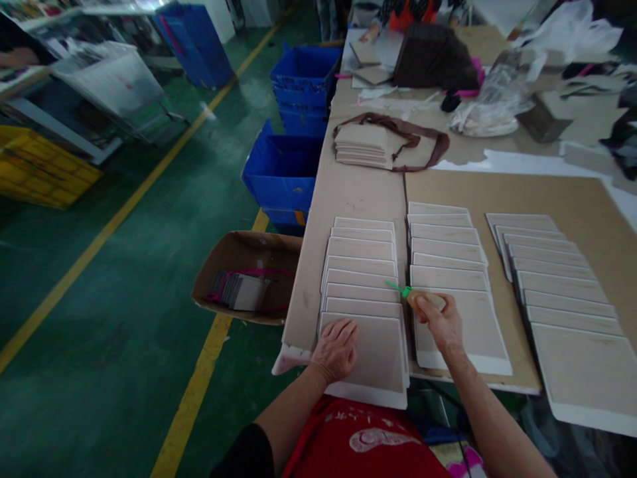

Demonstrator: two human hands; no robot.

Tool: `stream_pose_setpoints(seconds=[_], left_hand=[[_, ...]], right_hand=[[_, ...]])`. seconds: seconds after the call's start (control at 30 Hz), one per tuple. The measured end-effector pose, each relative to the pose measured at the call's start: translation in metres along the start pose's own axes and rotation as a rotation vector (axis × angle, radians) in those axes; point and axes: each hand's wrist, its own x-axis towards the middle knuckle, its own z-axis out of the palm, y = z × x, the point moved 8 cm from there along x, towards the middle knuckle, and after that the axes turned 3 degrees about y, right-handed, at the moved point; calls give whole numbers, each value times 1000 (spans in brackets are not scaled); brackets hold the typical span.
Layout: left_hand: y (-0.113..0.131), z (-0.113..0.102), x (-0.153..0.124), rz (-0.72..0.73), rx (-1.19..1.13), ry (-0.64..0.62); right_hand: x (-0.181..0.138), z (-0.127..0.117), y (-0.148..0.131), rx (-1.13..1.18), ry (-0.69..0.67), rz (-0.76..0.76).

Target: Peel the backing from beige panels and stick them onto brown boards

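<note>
My right hand [444, 324] is wrapped round an amber squeeze bottle [434, 301] with a thin green nozzle. The nozzle points left, over the overlapping panels of the left row; whether its tip touches them I cannot tell. My left hand [336, 348] lies flat on the nearest grey-beige panel [379, 352] of that row, fingers stretched out. Beneath the right hand is the middle row of overlapping panels [460, 322]. Farther right, a third row of similar panels [580, 358] reaches past the table's front edge.
A cardboard box [279, 249] holding grey pieces stands left of the table [358, 196]. Blue bins [283, 189] line the table's left side. Stacked pieces with a brown strap [365, 146] lie farther back. Another person [408, 16] is at the far end.
</note>
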Motion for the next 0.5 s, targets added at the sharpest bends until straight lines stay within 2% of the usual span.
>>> stream_pose_setpoints(seconds=[0.1,0.5], left_hand=[[0,-1,0,1,-1,-7],[0,0,-1,-12,-34,-15]], right_hand=[[-5,11,-4,-96,-3,5],[-25,81,-36,-97,-171,-50]])
